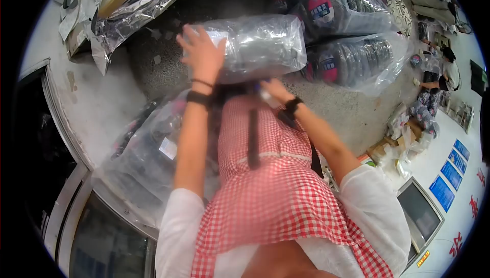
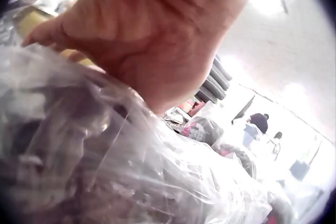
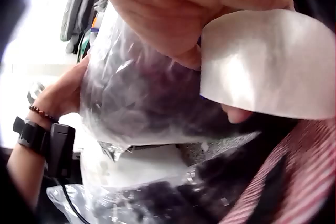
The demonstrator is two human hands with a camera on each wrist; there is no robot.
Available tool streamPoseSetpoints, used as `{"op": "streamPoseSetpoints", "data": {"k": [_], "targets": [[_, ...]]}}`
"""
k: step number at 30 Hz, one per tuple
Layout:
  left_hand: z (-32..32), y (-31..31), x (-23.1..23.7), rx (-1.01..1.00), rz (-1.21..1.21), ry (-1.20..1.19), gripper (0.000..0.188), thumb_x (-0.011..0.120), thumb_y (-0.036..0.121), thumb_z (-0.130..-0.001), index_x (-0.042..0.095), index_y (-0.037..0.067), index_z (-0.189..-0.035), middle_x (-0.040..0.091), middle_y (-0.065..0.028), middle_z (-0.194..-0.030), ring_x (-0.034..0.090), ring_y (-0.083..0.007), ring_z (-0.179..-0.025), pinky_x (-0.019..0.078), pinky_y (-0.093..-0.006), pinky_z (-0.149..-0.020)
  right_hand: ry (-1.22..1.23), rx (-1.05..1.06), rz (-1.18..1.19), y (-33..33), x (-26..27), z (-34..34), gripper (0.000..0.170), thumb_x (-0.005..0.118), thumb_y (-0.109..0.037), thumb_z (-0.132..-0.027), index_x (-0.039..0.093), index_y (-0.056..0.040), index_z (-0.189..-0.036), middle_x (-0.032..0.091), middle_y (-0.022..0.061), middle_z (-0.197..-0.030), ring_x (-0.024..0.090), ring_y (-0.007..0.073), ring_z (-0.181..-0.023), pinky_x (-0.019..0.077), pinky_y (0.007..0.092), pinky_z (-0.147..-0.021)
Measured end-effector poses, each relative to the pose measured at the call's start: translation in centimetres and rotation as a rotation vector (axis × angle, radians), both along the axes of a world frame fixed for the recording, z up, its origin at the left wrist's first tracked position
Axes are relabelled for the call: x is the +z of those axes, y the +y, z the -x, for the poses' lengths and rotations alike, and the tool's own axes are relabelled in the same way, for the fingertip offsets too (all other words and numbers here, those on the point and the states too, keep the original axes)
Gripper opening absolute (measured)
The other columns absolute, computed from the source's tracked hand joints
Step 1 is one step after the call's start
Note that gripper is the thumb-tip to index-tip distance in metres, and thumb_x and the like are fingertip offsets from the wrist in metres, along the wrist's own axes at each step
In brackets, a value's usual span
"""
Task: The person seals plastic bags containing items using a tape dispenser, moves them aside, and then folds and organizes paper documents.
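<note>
A bulky bundle in clear plastic [image 1: 265, 46] lies crosswise in front of the person. The left hand [image 1: 204, 58] rests on its left end with fingers spread; in the left wrist view the palm [image 2: 152, 35] lies against the crinkled plastic [image 2: 131, 161]. Close to the bundle's near side, the right hand [image 1: 278, 92] is blurred in the head view. The right wrist view shows the right hand [image 3: 210, 8] gripping a whitish roll [image 3: 268, 64], its fingers curled round it and partly hidden behind. Beyond the roll, the bundle [image 3: 136, 87] shows with the left hand [image 3: 65, 95] at its far side.
More wrapped bundles [image 1: 352, 61] lie at the upper right, and another plastic-covered one [image 1: 153, 145] at the lower left. Silvery sheeting [image 1: 148, 13] hangs at the upper left. A monitor [image 1: 421, 214] stands at the lower right. Another person [image 1: 449, 74] is at the far right.
</note>
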State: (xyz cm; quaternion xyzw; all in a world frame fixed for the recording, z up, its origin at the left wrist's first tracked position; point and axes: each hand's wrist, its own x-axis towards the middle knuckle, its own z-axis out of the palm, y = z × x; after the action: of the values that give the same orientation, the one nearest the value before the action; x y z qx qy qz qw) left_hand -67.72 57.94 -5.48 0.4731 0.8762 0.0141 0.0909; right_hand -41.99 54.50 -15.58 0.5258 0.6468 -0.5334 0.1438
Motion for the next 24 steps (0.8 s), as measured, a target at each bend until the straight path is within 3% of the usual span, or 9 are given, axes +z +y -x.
{"op": "streamPoseSetpoints", "data": {"k": [3, 4, 7, 10, 13, 15, 18, 21, 24], "targets": [[-2.5, 1.6, 1.5, -0.523, -0.232, 0.270, 0.063, 0.057, 0.041, -0.084, 0.038, 0.015, -0.138, 0.032, -0.0065, -0.145, 0.033, -0.0308, -0.131, 0.0286, -0.0649, -0.092, -0.162, -0.444, 0.062, 0.1, -5.0, -10.3, 0.060, 0.060, -0.036, -0.079, 0.045, 0.0070, -0.119, 0.060, 0.0286, -0.105, 0.061, 0.0363, -0.097, 0.0469, 0.0399, -0.082], [-3.2, 3.2, -0.1, -0.571, -0.378, 0.056, 0.049, 0.053, 0.037, -0.086, 0.049, 0.013, -0.129, 0.048, -0.0018, -0.134, 0.042, -0.0220, -0.124, 0.0271, -0.0583, -0.095, -0.235, -0.506, -0.017, 1.0, -0.6, -10.9, 0.063, 0.061, -0.038, -0.079, 0.043, 0.0069, -0.120, 0.060, 0.0295, -0.104, 0.061, 0.0378, -0.097, 0.0473, 0.0394, -0.081], [-4.3, 6.2, -3.6, -0.484, -0.098, -0.353, 0.044, 0.049, 0.042, -0.087, 0.059, 0.010, -0.116, 0.060, -0.0037, -0.118, 0.049, -0.0236, -0.115, 0.0315, -0.0552, -0.090, -0.200, -0.463, -0.348, 3.2, 4.6, -12.7, 0.046, 0.054, -0.034, -0.085, 0.049, -0.0017, -0.117, 0.062, 0.0224, -0.104, 0.061, 0.0359, -0.096, 0.0472, 0.0384, -0.082], [-2.8, 7.6, -2.4, -0.434, 0.129, -0.224, 0.048, 0.045, 0.048, -0.088, 0.064, 0.008, -0.106, 0.066, -0.0042, -0.105, 0.053, -0.0251, -0.107, 0.0347, -0.0515, -0.087, 0.031, -0.477, -0.293, 6.2, 8.9, -11.7, 0.029, 0.043, -0.028, -0.092, 0.059, -0.0116, -0.110, 0.064, 0.0149, -0.102, 0.060, 0.0347, -0.098, 0.0454, 0.0392, -0.084], [0.0, 4.9, -0.2, -0.198, 0.048, -0.037, 0.051, 0.047, 0.050, -0.088, 0.059, 0.007, -0.113, 0.061, -0.0061, -0.116, 0.048, -0.0276, -0.115, 0.0353, -0.0494, -0.089, -0.016, -0.339, -0.449, 9.0, 9.4, -8.5, 0.037, 0.040, -0.038, -0.093, 0.062, -0.0127, -0.109, 0.064, 0.0167, -0.103, 0.060, 0.0360, -0.099, 0.0449, 0.0396, -0.085], [1.1, -0.3, 2.0, -0.042, -0.114, 0.135, 0.055, 0.051, 0.046, -0.088, 0.049, 0.007, -0.127, 0.051, -0.0120, -0.128, 0.041, -0.0327, -0.123, 0.0327, -0.0511, -0.095, -0.177, -0.172, -0.454, 11.4, 10.2, -5.6, 0.060, 0.040, -0.057, -0.088, 0.062, -0.0064, -0.111, 0.062, 0.0225, -0.105, 0.059, 0.0363, -0.101, 0.0444, 0.0404, -0.086], [0.5, -7.3, -2.8, 0.171, -0.372, -0.420, 0.061, 0.059, 0.031, -0.087, 0.036, 0.006, -0.138, 0.043, -0.0191, -0.135, 0.038, -0.0369, -0.124, 0.0313, -0.0482, -0.101, -0.307, 0.085, -0.312, 16.2, 10.7, -2.5, 0.083, 0.042, -0.073, -0.078, 0.063, 0.0031, -0.105, 0.060, 0.0304, -0.106, 0.059, 0.0389, -0.101, 0.0439, 0.0411, -0.086], [0.0, -7.2, -4.0, 0.389, -0.800, -0.501, 0.048, 0.061, 0.017, -0.086, 0.047, 0.002, -0.129, 0.053, -0.0204, -0.122, 0.050, -0.0341, -0.111, 0.0366, -0.0379, -0.099, -0.215, 0.553, -0.406, 18.1, 5.4, -5.0, 0.061, 0.044, -0.056, -0.086, 0.060, -0.0041, -0.114, 0.062, 0.0274, -0.097, 0.061, 0.0373, -0.093, 0.0471, 0.0427, -0.079], [1.4, -7.9, -8.8, 0.577, -0.756, -0.395, 0.023, 0.065, 0.013, -0.084, 0.063, 0.000, -0.102, 0.063, -0.0096, -0.093, 0.059, -0.0195, -0.084, 0.0469, -0.0297, -0.077, -0.127, 0.961, -0.599, 18.5, 6.3, -5.1, 0.037, 0.042, -0.026, -0.091, 0.052, -0.0142, -0.125, 0.062, 0.0206, -0.082, 0.063, 0.0341, -0.081, 0.0486, 0.0468, -0.066]]}}
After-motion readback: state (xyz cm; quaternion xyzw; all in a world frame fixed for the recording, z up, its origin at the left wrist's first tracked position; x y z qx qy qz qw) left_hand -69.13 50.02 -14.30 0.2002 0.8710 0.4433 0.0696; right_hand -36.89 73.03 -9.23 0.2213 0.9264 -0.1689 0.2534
